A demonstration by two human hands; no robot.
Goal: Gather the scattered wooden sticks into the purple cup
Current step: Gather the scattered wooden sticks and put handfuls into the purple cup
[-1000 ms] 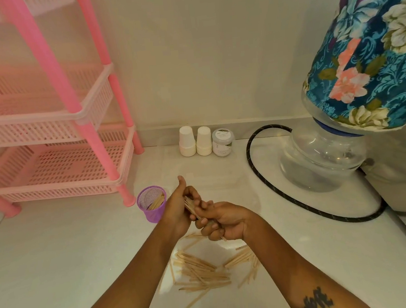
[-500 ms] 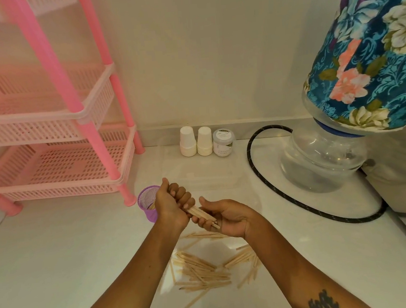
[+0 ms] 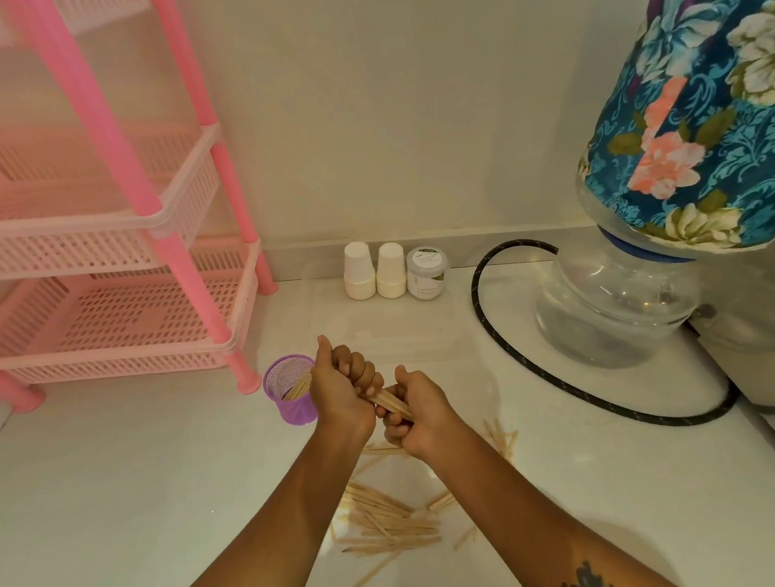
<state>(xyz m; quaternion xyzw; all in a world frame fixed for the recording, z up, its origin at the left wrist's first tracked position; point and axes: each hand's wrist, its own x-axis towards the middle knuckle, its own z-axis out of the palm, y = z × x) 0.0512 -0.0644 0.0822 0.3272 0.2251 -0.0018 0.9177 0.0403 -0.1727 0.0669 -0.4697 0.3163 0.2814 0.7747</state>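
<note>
Both hands are closed on one small bundle of sticks (image 3: 389, 401), held up above the counter. The left hand (image 3: 341, 394) is clenched in a fist round the bundle's far-left end, knuckles up; the right hand (image 3: 418, 413) is curled round the near-right end, fingers (image 3: 396, 427) tucked under. Only a short stretch of wood shows in the gap between the two fists.

The bundle's long axis runs from far-left to near-right, so its far end already points roughly toward the purple cup (image 3: 291, 392). That cup stands upright just left of the left hand, almost touching its edge from where I stand, with a few sticks leaning inside against the mesh wall. The left hand is clearly the nearer one, and I'd judge it the natural hand to carry the bundle over and tip it upright over the rim.

Nearer than the hands, the loose sticks (image 3: 389, 525) lie scattered flat on the white counter (image 3: 113, 509) between the forearms, pointing every which way, a few more off to the right. Plenty is left to gather.
</note>
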